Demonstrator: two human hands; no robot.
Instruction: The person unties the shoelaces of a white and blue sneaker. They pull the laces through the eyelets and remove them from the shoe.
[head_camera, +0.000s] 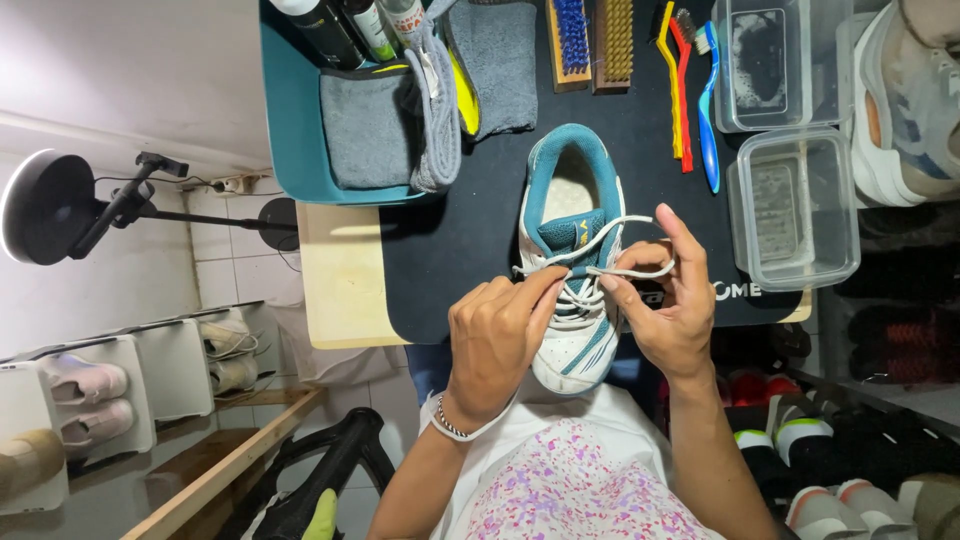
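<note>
The shoe (573, 262), white with teal lining, lies on the black mat (470, 230) with its toe toward me and its heel opening away. I see its white lace (610, 240) drawn across the tongue between my two hands. My left hand (497, 340) pinches one lace end at the eyelets, fingers closed on it, and covers the shoe's left side. My right hand (665, 300) pinches the other end just right of the tongue, with a loop passing over its raised index finger. Both hands rest above the forefoot; the toe cap shows between my wrists.

Beyond the heel lie two brushes (592, 40), then a yellow, a red and a blue toothbrush-style brush (690, 90). To the right stand two clear tubs (790, 140): the far one holds foamy residue, the near one cloudy liquid. To the left, a teal tray (290, 130) holds folded grey cloths (400, 120) and bottles (350, 25). Another white shoe (905, 100) sits at the far right.
</note>
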